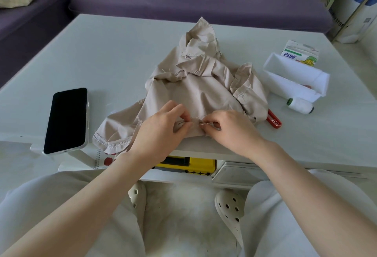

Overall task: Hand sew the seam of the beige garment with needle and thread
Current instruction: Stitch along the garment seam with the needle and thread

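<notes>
- We note a black-screened smartphone in a white case (66,121) lying flat at the left of the pale surface (114,53).
- The crumpled beige fabric garment (195,89) sits mid-surface, with its seam at the near edge.
- Our left hand (161,130) pinches the seam fabric.
- Our right hand (228,128), just beside it, pinches a thin metal needle (205,123) at the seam.
- A white thread spool (299,105) lies right of the garment, apart from it.

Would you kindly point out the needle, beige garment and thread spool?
needle (206,122), head view, on its metal shaft.
beige garment (193,90), head view, on its flat middle panel.
thread spool (300,105), head view, on its white wound thread.
</notes>
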Tool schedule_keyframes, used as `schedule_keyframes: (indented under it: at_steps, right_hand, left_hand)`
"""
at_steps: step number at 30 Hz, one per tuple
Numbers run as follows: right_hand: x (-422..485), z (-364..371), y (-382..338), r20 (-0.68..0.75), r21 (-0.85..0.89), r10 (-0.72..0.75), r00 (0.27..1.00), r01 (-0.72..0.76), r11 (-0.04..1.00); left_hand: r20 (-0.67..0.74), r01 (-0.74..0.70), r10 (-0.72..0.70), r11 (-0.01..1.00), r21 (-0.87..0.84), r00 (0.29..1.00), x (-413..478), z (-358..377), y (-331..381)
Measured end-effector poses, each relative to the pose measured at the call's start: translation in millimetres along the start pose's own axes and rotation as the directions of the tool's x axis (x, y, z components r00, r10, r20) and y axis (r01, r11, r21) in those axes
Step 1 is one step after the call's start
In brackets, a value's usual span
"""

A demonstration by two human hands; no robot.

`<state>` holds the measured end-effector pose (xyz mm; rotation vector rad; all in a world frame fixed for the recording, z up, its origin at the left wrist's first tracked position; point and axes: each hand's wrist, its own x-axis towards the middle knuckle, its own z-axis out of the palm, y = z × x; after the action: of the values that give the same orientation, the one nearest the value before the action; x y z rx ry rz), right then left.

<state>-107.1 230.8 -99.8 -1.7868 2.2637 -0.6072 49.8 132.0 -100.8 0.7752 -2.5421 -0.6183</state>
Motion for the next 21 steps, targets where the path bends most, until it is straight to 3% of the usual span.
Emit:
schedule_keyframes:
  at_steps: [5, 10, 16, 21]
  right_hand:
    - [-1, -1, -1, 0.009, 0.007, -0.002, 1.000, 0.002, 1.000]
    - [2, -1, -1, 0.040, 0.028, 0.034, 0.999, -0.036, 0.999]
    - [3, -9, -9, 0.102, 0.369, 0.116, 0.988, -0.146, 0.918]
    - [1, -10, -10, 0.036, 0.401, 0.102, 0.994, -0.108, 0.910]
  left_hand:
    - [0.002, 0.068, -0.068, 0.993, -0.099, 0.998, 1, 0, 0]
    - [0.033, 0.084, -0.082, 0.992, -0.094, 0.996, 0, -1, 1]
    - [0.023, 0.077, -0.074, 0.986, -0.150, 0.997, -1, -3, -3]
    - [0.243, 0.088, -0.052, 0.986, -0.139, 0.969, -7, -11, -5]
